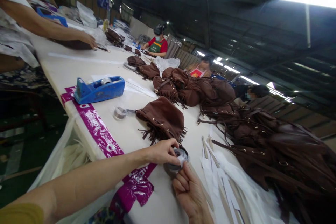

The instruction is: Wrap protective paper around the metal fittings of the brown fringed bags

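Note:
Near the table's front edge, my left hand [164, 152] has its thumb and fingers closed on a clear, ring-shaped roll [174, 166] that looks like wrapped plastic or tape. My right hand [187, 185] pinches a small whitish piece [181, 160] at the roll's right side, its other fingers curled in. A dark strap end shows just behind the roll. Right beyond my hands lies a brown fringed bag [164, 117] with gold rings. Left of that bag, a small tape roll [120, 112] rests on the white table [136, 140].
A blue tape dispenser [99, 89] stands at the left by purple tape [98, 129]. Many brown bags [252, 126] are heaped across the right and back. Paper strips [223, 182] and plastic film lie at right. A co-worker's arm [52, 29] reaches in at upper left; other people work farther back.

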Available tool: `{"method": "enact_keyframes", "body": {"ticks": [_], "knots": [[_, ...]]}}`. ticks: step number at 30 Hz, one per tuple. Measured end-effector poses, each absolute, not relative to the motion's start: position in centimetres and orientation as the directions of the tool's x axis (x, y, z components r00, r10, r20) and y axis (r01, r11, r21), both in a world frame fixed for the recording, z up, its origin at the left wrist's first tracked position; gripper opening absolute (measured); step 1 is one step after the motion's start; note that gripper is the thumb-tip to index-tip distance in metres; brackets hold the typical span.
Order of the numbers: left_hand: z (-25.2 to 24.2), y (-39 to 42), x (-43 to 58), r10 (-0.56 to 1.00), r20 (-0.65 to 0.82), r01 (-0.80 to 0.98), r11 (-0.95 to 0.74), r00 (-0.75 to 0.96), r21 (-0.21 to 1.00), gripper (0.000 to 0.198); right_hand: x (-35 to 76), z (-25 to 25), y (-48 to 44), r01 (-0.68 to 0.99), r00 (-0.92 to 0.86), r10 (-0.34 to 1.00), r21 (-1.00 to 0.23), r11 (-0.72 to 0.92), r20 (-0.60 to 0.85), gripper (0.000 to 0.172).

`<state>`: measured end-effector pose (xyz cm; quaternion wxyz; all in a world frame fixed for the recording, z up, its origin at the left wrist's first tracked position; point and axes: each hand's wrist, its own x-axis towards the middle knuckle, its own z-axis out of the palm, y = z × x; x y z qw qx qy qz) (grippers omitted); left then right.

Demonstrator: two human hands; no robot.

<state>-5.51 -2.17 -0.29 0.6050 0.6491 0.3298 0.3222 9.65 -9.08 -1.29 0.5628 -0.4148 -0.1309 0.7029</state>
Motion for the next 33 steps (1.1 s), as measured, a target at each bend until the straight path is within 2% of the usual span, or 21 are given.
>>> {"method": "enact_keyframes", "body": {"ticks": [3,6,8,12,19,22,28,33], "knots": [[-0.4,-1.5,-5.6,0.778,-0.075,-0.090,0.167,0.624,0.982,0.047,9.9,-1.1,-9.1,-0.732,-0.040,0.881,-0.586,-0.347,-0.471,0.045],[-0.2,-1.1,-5.5,0.790,-0.113,-0.108,0.221,0.602,0.969,0.031,10.0,-1.2,-9.1,-0.742,-0.053,0.877,-0.568,-0.355,-0.478,0.047],[-0.1,-1.0,-5.4,0.824,-0.131,-0.066,0.200,0.552,0.978,0.025,10.0,-1.3,-9.1,-0.735,-0.054,0.881,-0.578,-0.354,-0.471,0.048],[-0.2,-1.0,-5.1,0.848,-0.143,0.007,0.162,0.511,0.987,0.024,10.0,-1.6,-9.1,-0.721,-0.048,0.890,-0.601,-0.345,-0.454,0.050],[-1.0,-0.9,-5.0,0.846,-0.020,0.068,-0.019,0.533,0.997,0.018,10.4,-2.0,-9.1,-0.709,-0.074,0.895,-0.607,-0.358,-0.441,0.049],[-1.1,-1.0,-4.9,0.858,-0.020,0.133,-0.056,0.513,0.989,0.013,10.3,-1.9,-9.2,-0.700,-0.075,0.899,-0.619,-0.355,-0.431,0.050],[-0.3,-0.6,-4.4,0.872,-0.109,0.294,-0.042,0.477,0.955,0.012,9.6,-1.3,-9.2,-0.601,-0.010,0.918,-0.731,-0.322,-0.396,0.051],[2.6,-0.9,-4.6,0.873,-0.142,0.440,-0.090,0.467,0.893,0.007,8.5,-1.1,-9.3,-0.458,0.102,0.933,-0.849,-0.265,-0.346,0.052]]}}
